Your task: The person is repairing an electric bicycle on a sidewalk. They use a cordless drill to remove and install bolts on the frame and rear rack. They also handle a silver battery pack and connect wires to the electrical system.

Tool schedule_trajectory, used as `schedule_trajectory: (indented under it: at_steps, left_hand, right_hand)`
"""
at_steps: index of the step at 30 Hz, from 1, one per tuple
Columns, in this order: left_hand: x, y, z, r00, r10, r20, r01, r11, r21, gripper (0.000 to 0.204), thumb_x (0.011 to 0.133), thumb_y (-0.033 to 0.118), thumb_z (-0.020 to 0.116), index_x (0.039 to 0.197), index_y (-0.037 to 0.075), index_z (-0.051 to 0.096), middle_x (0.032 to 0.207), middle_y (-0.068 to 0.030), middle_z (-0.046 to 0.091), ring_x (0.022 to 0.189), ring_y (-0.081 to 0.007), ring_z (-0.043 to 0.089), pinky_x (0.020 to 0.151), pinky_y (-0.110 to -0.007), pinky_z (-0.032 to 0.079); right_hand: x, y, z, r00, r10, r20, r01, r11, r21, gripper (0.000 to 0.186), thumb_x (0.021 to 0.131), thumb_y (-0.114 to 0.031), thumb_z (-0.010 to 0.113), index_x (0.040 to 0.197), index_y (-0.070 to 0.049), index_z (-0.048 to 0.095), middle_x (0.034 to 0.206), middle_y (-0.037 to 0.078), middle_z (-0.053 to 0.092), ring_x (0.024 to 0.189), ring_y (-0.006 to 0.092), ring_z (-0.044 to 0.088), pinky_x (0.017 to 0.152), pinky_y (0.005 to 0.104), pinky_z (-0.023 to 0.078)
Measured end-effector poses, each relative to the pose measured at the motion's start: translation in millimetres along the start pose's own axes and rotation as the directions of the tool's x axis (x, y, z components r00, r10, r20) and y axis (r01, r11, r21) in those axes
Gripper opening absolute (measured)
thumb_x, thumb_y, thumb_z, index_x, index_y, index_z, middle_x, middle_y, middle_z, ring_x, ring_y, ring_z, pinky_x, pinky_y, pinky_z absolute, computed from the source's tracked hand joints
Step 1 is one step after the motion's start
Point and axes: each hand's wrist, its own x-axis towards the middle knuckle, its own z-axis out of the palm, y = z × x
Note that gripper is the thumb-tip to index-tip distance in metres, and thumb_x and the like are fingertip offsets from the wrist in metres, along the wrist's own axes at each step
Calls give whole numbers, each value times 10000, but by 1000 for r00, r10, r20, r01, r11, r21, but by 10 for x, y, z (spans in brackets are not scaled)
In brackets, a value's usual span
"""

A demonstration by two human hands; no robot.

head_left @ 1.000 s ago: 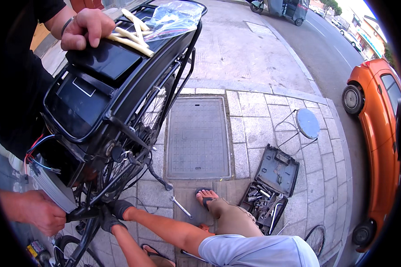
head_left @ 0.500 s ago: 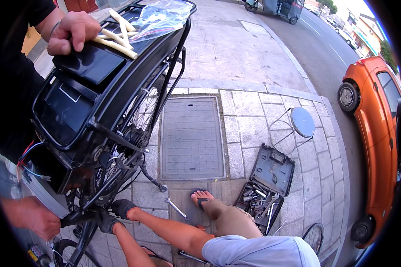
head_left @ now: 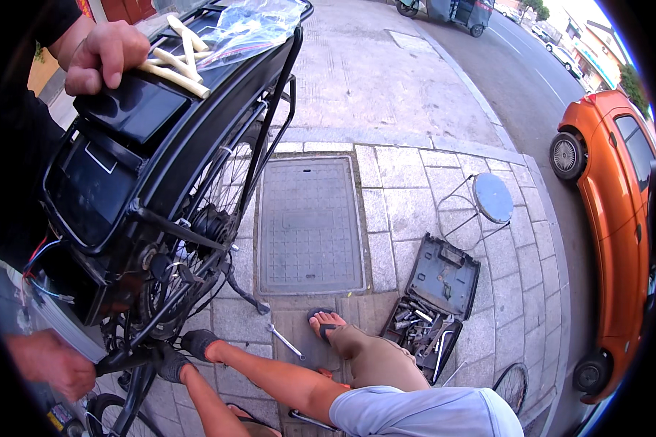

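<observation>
Both of my hands wear dark gloves and reach in low beside a black electric bicycle point(head_left: 178, 164). My right hand point(head_left: 199, 344) is curled close to the lower frame, below the rear wheel point(head_left: 229, 178). Just lower and to its left, my left hand point(head_left: 172, 363) is bent against the frame near a thick black tube. The fingers of both look closed, but whatever they hold is hidden by frame parts and gloves. A co-worker's hand point(head_left: 109, 57) presses on the rear rack, and their other hand point(head_left: 55, 364) is closed at the black tube.
Pale sticks point(head_left: 178, 62) and a clear plastic bag point(head_left: 251, 33) lie on the rack. Loose wires point(head_left: 45, 266) hang by the co-worker. A wrench point(head_left: 286, 342) lies near my foot. An open toolbox point(head_left: 424, 328), a stool point(head_left: 492, 198) and an orange car point(head_left: 605, 218) are to the right.
The bicycle's rear and the co-worker's hands have shifted a little to the left. My two hands stay low at the frame, almost in the same place.
</observation>
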Motion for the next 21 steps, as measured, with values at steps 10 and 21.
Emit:
schedule_trajectory:
  at_steps: [10,21]
  left_hand:
    - [13,-435,-271,944,167,284,-132,982,-138,354,970,116,537,1276,-22,649,1281,-170,678,1199,-278,621,1076,-362,453]
    - [-35,137,-411,950,57,308,-20,992,-123,331,962,94,666,1284,16,676,1101,-115,750,873,-133,671,755,-297,557]
  right_hand:
    - [-50,262,-335,913,-406,-37,404,889,216,395,960,-153,507,1333,-70,609,1383,186,587,1307,328,527,1113,391,409]
    - [312,-84,32,973,157,171,-226,810,542,364,1012,-344,535,1248,-117,696,1232,220,680,1165,388,623,1002,421,471]
